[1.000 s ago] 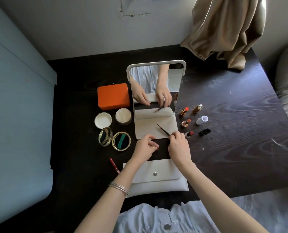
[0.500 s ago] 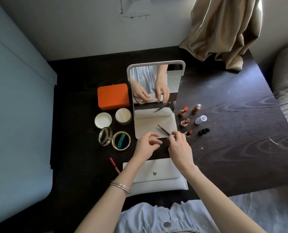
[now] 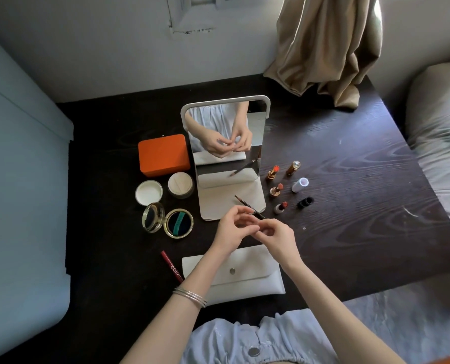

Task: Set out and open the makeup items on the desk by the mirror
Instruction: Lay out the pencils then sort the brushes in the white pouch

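A white-framed mirror [image 3: 224, 98] stands mid-desk on its white base [image 3: 218, 203]. A dark brow pencil [image 3: 245, 204] lies slanted on that base. Just in front of it, my left hand [image 3: 229, 229] and my right hand [image 3: 277, 239] meet above the desk with curled fingertips touching. Whether they pinch something small is unclear. Right of the mirror stand three open lipsticks [image 3: 276, 189], with a gold cap [image 3: 293, 168], a white cap [image 3: 299, 185] and a black cap [image 3: 305, 202]. An open gold compact [image 3: 179, 223] and an open jar [image 3: 181, 184] with its lid [image 3: 149, 192] sit left.
An orange box [image 3: 163, 155] sits left of the mirror. A red pencil [image 3: 170, 266] and a white snap pouch [image 3: 247, 278] lie near the front edge of the dark wooden desk [image 3: 350, 206]. A beige curtain [image 3: 329, 48] drapes onto the back right corner; bedding [image 3: 439, 153] lies beyond the right edge.
My right hand has let go of the brow pencil, which stays on the mirror base. Both hands lifted and drew together, fingertips meeting.
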`<action>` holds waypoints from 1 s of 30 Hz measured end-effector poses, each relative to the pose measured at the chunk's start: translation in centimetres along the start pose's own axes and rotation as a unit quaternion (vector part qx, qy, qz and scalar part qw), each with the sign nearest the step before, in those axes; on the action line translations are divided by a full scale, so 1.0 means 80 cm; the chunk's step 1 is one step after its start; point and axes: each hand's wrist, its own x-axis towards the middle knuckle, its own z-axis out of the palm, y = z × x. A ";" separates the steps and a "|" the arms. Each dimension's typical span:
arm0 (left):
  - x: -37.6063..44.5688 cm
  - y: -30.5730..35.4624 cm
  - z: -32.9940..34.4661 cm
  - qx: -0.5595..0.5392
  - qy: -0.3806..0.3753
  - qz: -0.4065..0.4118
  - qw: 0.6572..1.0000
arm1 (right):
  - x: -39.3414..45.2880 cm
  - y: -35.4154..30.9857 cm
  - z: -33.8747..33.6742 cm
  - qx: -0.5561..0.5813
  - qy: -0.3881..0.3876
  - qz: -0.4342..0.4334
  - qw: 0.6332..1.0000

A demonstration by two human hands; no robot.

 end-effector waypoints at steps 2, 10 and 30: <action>0.002 0.001 0.006 0.004 -0.008 -0.003 1.000 | 0.000 0.008 -0.002 -0.017 0.036 -0.007 0.999; 0.012 -0.006 0.017 0.111 -0.034 -0.082 0.990 | 0.015 0.053 -0.019 -0.082 0.200 0.087 0.972; -0.021 -0.015 -0.028 0.186 0.025 -0.092 0.978 | -0.006 0.037 -0.008 -0.050 0.127 0.151 0.979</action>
